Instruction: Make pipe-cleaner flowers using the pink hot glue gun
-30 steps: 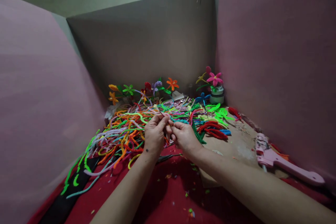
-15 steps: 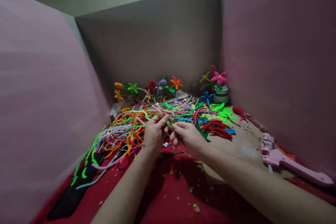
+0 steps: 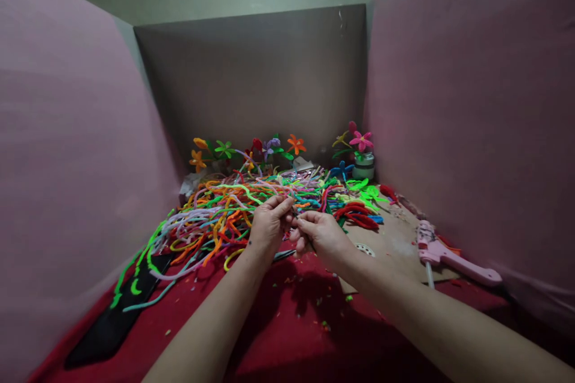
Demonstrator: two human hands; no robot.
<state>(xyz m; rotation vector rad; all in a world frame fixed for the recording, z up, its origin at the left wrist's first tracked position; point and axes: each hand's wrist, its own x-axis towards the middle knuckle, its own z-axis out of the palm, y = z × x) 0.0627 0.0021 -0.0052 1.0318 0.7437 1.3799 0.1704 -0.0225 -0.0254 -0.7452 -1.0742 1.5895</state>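
Note:
My left hand (image 3: 272, 221) is closed in a pinch, thumb against fingers, in the middle of the head view. Close beside it, my right hand (image 3: 321, 233) pinches too. A thin dark wire-like stem (image 3: 294, 212) runs between the fingertips of both; most of it is hidden by the fingers. Just beyond the hands lies a wide heap of coloured pipe cleaners (image 3: 215, 209). A bundle of red pipe cleaner pieces (image 3: 359, 215) rests to the right of the heap.
Pipe cleaner flowers (image 3: 296, 144) stand along the back, with a pink one (image 3: 361, 141) above a small jar (image 3: 363, 166). A pink glue gun (image 3: 449, 254) lies at the right. Pink side panels (image 3: 471, 102) enclose the red cloth (image 3: 287, 347). A black flat object (image 3: 103, 335) lies left.
The camera view has shifted slightly. Both hands still pinch the stem, and less of it shows above the left fingers. A pale holed disc now shows beside my right forearm.

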